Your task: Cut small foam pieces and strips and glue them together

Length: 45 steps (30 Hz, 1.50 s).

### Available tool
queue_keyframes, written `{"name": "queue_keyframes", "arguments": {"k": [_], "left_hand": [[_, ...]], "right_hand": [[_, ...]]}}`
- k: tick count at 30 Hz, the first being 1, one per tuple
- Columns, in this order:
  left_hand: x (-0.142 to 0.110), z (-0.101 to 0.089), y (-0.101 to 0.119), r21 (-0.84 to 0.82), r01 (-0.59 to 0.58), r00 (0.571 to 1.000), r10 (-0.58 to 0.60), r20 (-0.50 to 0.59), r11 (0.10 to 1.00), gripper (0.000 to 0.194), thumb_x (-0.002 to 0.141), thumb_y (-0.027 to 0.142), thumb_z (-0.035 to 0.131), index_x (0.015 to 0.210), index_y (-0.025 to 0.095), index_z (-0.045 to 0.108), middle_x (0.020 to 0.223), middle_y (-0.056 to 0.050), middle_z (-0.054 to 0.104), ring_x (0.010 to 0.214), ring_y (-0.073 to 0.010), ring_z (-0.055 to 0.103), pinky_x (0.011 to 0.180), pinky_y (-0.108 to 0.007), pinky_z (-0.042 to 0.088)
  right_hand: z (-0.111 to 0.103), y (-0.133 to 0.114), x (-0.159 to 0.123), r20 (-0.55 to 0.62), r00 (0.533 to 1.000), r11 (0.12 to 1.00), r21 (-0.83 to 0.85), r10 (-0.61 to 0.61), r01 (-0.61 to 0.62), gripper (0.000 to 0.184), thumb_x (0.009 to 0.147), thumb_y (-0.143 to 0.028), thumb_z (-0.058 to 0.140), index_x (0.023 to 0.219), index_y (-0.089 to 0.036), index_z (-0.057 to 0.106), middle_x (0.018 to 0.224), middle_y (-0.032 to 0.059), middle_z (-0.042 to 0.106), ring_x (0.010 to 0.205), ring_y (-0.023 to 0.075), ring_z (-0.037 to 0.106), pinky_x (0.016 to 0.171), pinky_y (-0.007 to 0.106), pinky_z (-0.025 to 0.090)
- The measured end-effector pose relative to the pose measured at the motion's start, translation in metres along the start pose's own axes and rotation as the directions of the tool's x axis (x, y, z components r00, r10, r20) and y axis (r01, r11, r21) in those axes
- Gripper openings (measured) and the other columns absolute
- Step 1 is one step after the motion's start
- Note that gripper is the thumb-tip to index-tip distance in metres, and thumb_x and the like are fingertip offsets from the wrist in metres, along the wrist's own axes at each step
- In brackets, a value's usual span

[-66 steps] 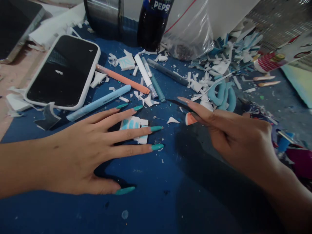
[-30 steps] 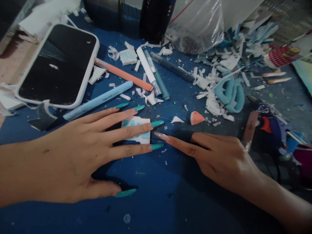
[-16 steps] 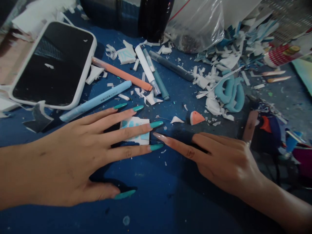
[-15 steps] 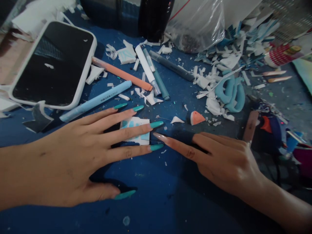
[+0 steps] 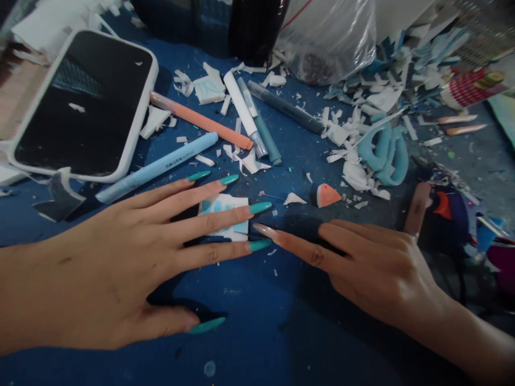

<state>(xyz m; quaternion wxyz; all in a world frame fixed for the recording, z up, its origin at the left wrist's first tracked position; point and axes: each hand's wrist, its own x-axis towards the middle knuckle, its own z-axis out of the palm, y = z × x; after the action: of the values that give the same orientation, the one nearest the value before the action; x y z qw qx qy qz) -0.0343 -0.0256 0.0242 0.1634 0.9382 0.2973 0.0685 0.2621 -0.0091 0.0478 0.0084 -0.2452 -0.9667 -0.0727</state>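
My left hand lies spread on the blue table, with green-blue nails. Its fingers rest over a small white piece marked with light blue patches, partly hidden beneath them. From the right, my right hand points its index finger at the right edge of that piece, the pale nail close beside it. The other right fingers look bent, their tips hidden. Just above the fingers lie a light blue marker and an orange marker. An orange, white and black wedge-shaped piece sits above the right hand.
A phone in a white case lies at the upper left. White, teal and dark grey markers rest among white scraps. Blue-handled scissors lie at the right, near a clear plastic bag and a cluttered pile.
Both hands keep nearly the same pose on and beside the small white piece. The view has shifted very slightly.
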Motion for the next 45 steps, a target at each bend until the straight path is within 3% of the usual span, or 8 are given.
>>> {"name": "queue_keyframes", "arguments": {"k": [7, 10, 13, 15, 21, 27, 35, 45], "left_hand": [[0.0, 0.0, 0.003, 0.026, 0.05, 0.999, -0.05, 0.008, 0.998, 0.066, 0.082, 0.067, 0.044, 0.141, 0.041, 0.032, 0.154, 0.012, 0.024, 0.141, -0.0317, 0.024, 0.116, -0.051, 0.012], [0.0, 0.001, 0.003, 0.072, -0.015, 1.0, 0.016, -0.014, 0.997, 0.071, 0.08, 0.068, 0.045, 0.143, 0.039, 0.03, 0.155, 0.011, 0.021, 0.142, -0.0297, 0.024, 0.118, -0.046, 0.009], [-0.001, 0.0, 0.005, 0.127, 0.015, 1.0, -0.014, -0.003, 0.992, 0.074, 0.079, 0.067, 0.047, 0.144, 0.039, 0.029, 0.156, 0.011, 0.017, 0.143, -0.0277, 0.021, 0.119, -0.039, 0.004], [-0.001, -0.001, 0.007, 0.151, 0.057, 0.998, -0.06, 0.011, 0.987, 0.073, 0.079, 0.066, 0.047, 0.144, 0.04, 0.028, 0.156, 0.013, 0.014, 0.144, -0.0264, 0.017, 0.119, -0.037, 0.003], [0.0, -0.002, 0.005, 0.163, -0.003, 1.0, 0.0, 0.015, 0.987, 0.075, 0.078, 0.067, 0.047, 0.145, 0.037, 0.028, 0.157, 0.011, 0.012, 0.145, -0.0227, 0.011, 0.119, -0.032, -0.003], [0.001, -0.001, 0.003, 0.139, 0.007, 1.0, -0.004, -0.019, 0.99, 0.07, 0.08, 0.067, 0.044, 0.143, 0.038, 0.032, 0.154, 0.011, 0.024, 0.141, -0.0309, 0.025, 0.119, -0.046, 0.013], [0.001, -0.002, 0.0, 0.191, -0.059, 0.998, 0.058, 0.011, 0.98, 0.075, 0.081, 0.066, 0.044, 0.146, 0.034, 0.025, 0.157, 0.008, 0.015, 0.145, -0.0248, 0.012, 0.119, -0.037, 0.0], [0.001, -0.002, 0.002, 0.158, -0.011, 1.0, 0.008, 0.022, 0.987, 0.075, 0.079, 0.066, 0.047, 0.145, 0.037, 0.026, 0.157, 0.011, 0.014, 0.146, -0.0225, 0.008, 0.118, -0.031, -0.002]], "right_hand": [[0.004, 0.004, -0.002, 0.036, 0.999, 1.0, 0.026, -0.004, 0.003, 0.063, 0.087, 0.002, 0.032, 0.143, -0.027, 0.035, 0.062, -0.0052, 0.045, 0.054, 0.0105, 0.043, 0.054, 0.025, 0.034], [0.006, 0.005, -0.001, 0.019, 1.0, 0.999, 0.043, -0.012, 0.011, 0.064, 0.086, 0.001, 0.032, 0.143, -0.028, 0.035, 0.063, -0.005, 0.044, 0.055, 0.011, 0.042, 0.053, 0.025, 0.033], [0.006, 0.007, 0.0, 0.001, 1.0, 0.998, 0.057, -0.016, 0.016, 0.063, 0.087, 0.001, 0.033, 0.143, -0.028, 0.035, 0.061, -0.0053, 0.042, 0.054, 0.0109, 0.04, 0.053, 0.025, 0.033], [0.006, 0.007, 0.0, 0.016, 1.0, 0.998, 0.052, -0.02, 0.019, 0.065, 0.087, 0.0, 0.033, 0.146, -0.028, 0.03, 0.062, -0.0054, 0.042, 0.054, 0.0108, 0.04, 0.053, 0.025, 0.033], [0.008, 0.008, 0.001, 0.011, 1.0, 1.0, 0.01, -0.025, 0.025, 0.067, 0.094, -0.006, 0.032, 0.151, -0.029, 0.007, 0.062, -0.0056, 0.041, 0.055, 0.011, 0.041, 0.052, 0.025, 0.033], [0.01, 0.009, 0.001, -0.002, 0.999, 0.999, -0.003, -0.032, 0.032, 0.065, 0.096, -0.006, 0.03, 0.151, -0.028, 0.003, 0.061, -0.0056, 0.04, 0.054, 0.0114, 0.042, 0.05, 0.025, 0.032], [0.01, 0.011, 0.002, -0.003, 0.999, 0.998, 0.044, -0.052, 0.052, 0.052, 0.095, -0.007, 0.033, 0.143, -0.025, 0.034, 0.062, -0.0052, 0.04, 0.054, 0.0102, 0.041, 0.051, 0.025, 0.032], [0.014, 0.015, -0.006, 0.05, 0.997, 0.998, 0.004, -0.065, 0.065, 0.064, 0.093, -0.003, 0.034, 0.149, -0.027, 0.018, 0.063, -0.0056, 0.037, 0.054, 0.0101, 0.038, 0.053, 0.025, 0.032]]}}
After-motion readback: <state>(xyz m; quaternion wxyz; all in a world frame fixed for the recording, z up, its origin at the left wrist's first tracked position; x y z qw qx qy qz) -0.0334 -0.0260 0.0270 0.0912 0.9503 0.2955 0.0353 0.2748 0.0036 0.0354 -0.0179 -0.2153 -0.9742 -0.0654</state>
